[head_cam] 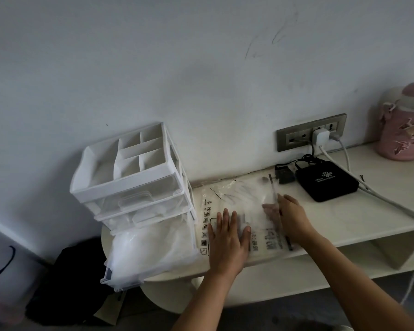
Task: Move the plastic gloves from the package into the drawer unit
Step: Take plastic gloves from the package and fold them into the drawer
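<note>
Package [237,201] is being pinned on the counter [344,218] by the flat, released left hand [227,237]. The right hand [294,218] is being held inside among the gloves [242,189], grasp unclear. Next, a bunch probably needs pulling left to the open drawer [110,275].

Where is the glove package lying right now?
In the head view, the package lies flat on the white shelf, between the drawer unit and the black box, under the left hand.

My clear, black-printed plastic package [237,206] lies flat just right of the white three-drawer plastic unit [134,182]; its pulled-out bottom drawer [110,278] holds crumpled translucent plastic gloves [153,247].
</note>
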The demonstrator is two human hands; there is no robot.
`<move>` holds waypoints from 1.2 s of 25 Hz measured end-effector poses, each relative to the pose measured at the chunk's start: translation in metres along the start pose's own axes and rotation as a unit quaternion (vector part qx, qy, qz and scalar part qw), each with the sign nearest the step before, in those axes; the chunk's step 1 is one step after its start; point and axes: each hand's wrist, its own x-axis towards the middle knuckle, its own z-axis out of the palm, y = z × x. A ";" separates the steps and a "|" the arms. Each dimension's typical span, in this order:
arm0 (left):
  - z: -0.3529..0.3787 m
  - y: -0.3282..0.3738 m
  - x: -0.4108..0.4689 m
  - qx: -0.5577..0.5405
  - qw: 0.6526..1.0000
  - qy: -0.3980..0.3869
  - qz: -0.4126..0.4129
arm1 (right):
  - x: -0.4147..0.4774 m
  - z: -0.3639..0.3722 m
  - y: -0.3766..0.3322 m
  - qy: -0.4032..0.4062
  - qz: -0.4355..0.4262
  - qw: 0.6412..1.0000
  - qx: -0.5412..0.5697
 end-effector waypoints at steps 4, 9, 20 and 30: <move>-0.001 0.000 -0.001 -0.007 1.000 0.003 -0.004 | 0.001 -0.008 -0.007 0.053 0.044 0.996 0.065; -0.006 0.001 -0.001 -0.005 1.000 -0.015 -0.009 | -0.009 -0.054 -0.025 0.225 0.090 0.925 0.292; -0.044 0.021 0.008 -0.533 0.838 -0.047 -0.103 | -0.027 -0.068 -0.072 0.062 -0.041 0.925 0.373; -0.067 0.014 0.026 -0.713 0.674 -0.066 -0.183 | -0.033 -0.019 -0.078 -0.016 -0.007 0.961 0.277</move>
